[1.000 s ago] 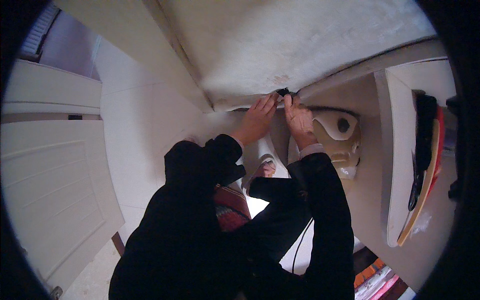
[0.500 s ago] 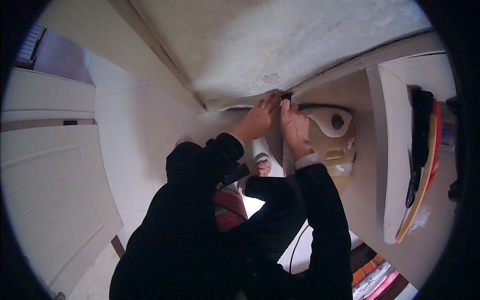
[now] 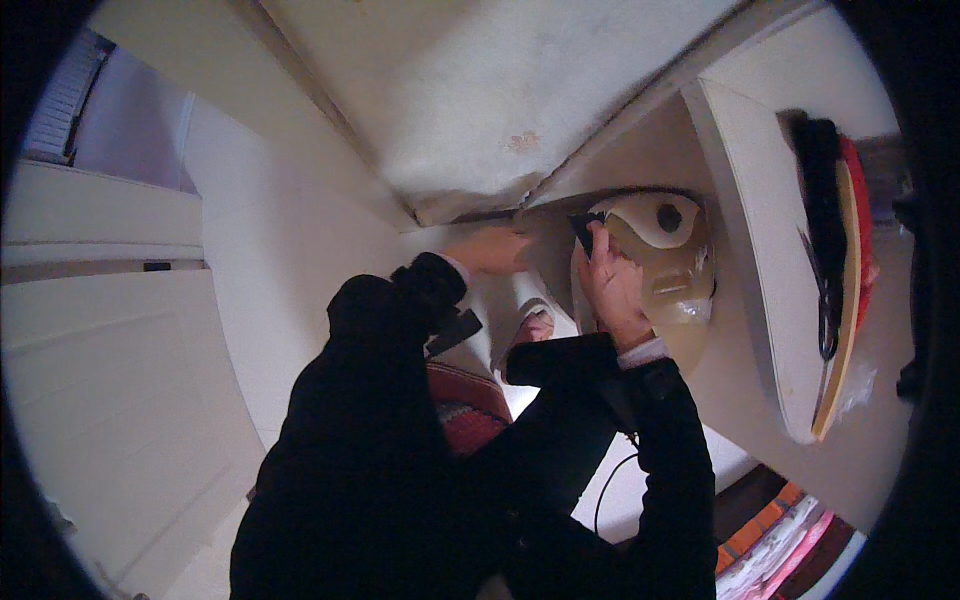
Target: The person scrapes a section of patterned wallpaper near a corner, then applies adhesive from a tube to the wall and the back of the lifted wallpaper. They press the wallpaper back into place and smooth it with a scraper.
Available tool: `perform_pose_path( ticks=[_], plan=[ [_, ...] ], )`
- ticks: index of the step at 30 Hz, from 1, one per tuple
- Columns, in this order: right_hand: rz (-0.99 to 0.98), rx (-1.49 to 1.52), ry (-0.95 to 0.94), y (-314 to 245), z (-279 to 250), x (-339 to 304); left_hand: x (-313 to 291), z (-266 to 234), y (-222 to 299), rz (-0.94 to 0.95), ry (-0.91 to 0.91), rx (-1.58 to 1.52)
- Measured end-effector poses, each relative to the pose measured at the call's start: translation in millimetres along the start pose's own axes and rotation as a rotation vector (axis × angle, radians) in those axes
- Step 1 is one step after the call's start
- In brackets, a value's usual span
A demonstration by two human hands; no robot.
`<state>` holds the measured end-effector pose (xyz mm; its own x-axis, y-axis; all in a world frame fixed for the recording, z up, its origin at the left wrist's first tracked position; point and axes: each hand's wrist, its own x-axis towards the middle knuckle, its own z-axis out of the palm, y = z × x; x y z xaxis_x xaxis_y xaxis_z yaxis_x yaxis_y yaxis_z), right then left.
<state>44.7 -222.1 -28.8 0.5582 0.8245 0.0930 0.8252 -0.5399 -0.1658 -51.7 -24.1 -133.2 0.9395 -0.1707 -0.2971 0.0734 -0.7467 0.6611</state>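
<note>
My right hand (image 3: 616,285) is closed around a small flat black tool (image 3: 588,229), its dark end sticking out past my thumb. Its exact kind cannot be made out. Further left, my left hand (image 3: 492,250) reaches rightward below the foot of the wall, its fingers smeared by motion. Above both hands rises the whitish wall (image 3: 450,120), with a ragged, loose-looking lower edge (image 3: 480,204) and a brownish patch. Right beside my right hand stands a tan plastic appliance (image 3: 680,265) with a white panel and a dark round knob.
A white shelf unit (image 3: 735,200) at the right holds a black brush (image 3: 820,190) and a long yellowish strip (image 3: 845,300). On the left is a white panelled door (image 3: 120,400). Folded colourful cloths (image 3: 770,540) lie at the lower right. A black cable (image 3: 605,490) runs near my right arm.
Both hands have drawn back from the wall's lower edge. My left hand went left and down; my right went right and down with the black tool. The view has shifted slightly.
</note>
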Motion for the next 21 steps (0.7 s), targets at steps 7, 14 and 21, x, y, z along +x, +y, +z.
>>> perform_pose_path(
  ticks=[7,14,21],
  plan=[
    [-0.061,0.052,0.215,-37.2,-99.7,-81.7,-111.2,-34.7,-14.7,-0.038,0.069,-0.202],
    [0.049,0.087,0.401,-37.9,-135.5,-120.1,-181.3,-44.8,-5.9,-0.251,0.161,-0.19],
    [0.434,0.528,-0.106,-35.7,18.5,-101.5,-164.9,-41.7,4.2,-0.219,0.183,-0.181]
  ],
)
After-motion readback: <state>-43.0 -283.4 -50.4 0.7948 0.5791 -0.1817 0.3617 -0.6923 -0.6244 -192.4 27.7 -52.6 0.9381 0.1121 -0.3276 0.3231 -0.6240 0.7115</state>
